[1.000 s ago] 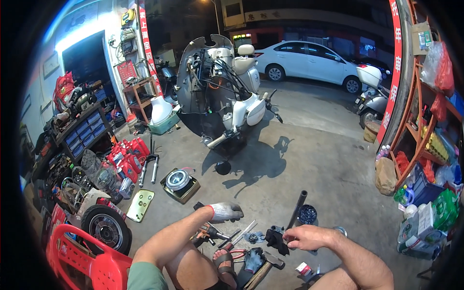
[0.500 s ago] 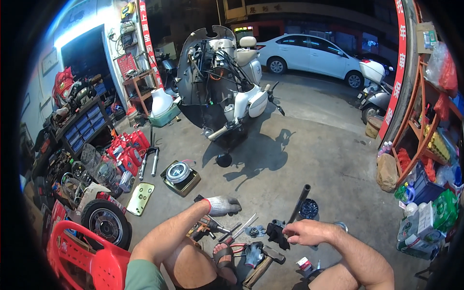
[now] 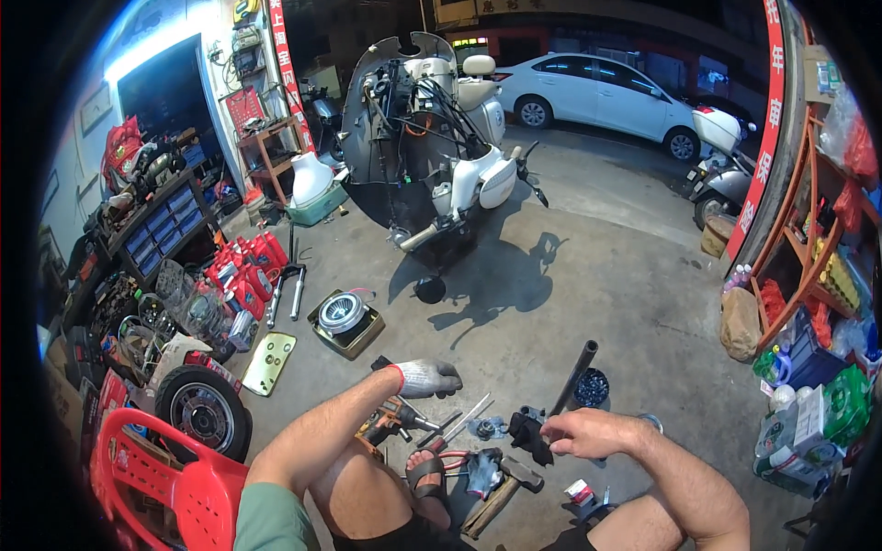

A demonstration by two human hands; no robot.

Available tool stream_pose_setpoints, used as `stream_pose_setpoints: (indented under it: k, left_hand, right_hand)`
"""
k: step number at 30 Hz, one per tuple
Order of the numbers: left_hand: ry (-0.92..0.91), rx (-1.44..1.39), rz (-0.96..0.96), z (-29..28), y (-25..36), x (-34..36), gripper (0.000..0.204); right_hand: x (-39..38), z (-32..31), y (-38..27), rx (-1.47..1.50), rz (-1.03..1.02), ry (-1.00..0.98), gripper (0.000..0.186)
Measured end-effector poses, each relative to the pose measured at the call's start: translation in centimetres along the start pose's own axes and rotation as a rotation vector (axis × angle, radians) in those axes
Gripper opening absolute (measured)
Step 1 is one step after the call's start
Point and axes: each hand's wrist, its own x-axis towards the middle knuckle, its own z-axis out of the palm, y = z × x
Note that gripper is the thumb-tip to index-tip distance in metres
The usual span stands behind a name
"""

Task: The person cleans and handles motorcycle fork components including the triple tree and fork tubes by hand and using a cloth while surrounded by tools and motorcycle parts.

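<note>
My left hand (image 3: pixel 430 378) wears a pale work glove with a red cuff and grey fingers. It hovers over the floor with its fingers stretched out, holding nothing visible. Below it are an orange-and-black power drill (image 3: pixel 402 421) and some long thin tools (image 3: pixel 469 421). My bare right hand (image 3: pixel 588 432) has its fingertips closed at the edge of a crumpled black cloth (image 3: pixel 530 435). Behind that cloth stands a dark metal tube (image 3: pixel 574 375), tilted. A hammer (image 3: pixel 505 491), red-handled pliers (image 3: pixel 450 456) and a grey-blue glove (image 3: pixel 483 473) lie between my feet.
Beside the tube sits a round container of dark small parts (image 3: pixel 591 387). A partly stripped white scooter (image 3: pixel 432 156) is ahead. At left are a wheel (image 3: pixel 202 415), a red chair (image 3: pixel 175 482) and a boxed round motor part (image 3: pixel 344 317). Orange shelves (image 3: pixel 795 257) stand at right.
The view has shifted slightly, so the scene sits a little further right. My right hand remains at the black cloth, and my gloved left hand keeps nearly the same pose.
</note>
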Motion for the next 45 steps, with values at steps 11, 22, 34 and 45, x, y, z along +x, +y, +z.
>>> stream_pose_setpoints:
  k: [11, 22, 34, 45]
  left_hand:
    - [-0.028, -0.023, -0.034, 0.0, -1.1, 0.6, 0.047]
    - [0.018, -0.014, 0.011, 0.2, -0.4, 0.1, 0.051]
    - [-0.019, 0.010, -0.041, -0.1, -0.4, 0.3, 0.046]
    - [-0.008, 0.000, -0.027, 0.2, -0.4, 0.3, 0.048]
  right_hand:
    - [0.3, 0.3, 0.1, 0.007, 0.041, -0.009, 0.043]
    - [0.0, 0.3, -0.2, 0.017, 0.041, 0.006, 0.042]
    - [-0.2, 0.2, -0.3, -0.002, 0.050, -0.018, 0.045]
    - [-0.5, -0.1, -1.0, -0.008, 0.080, -0.038, 0.044]
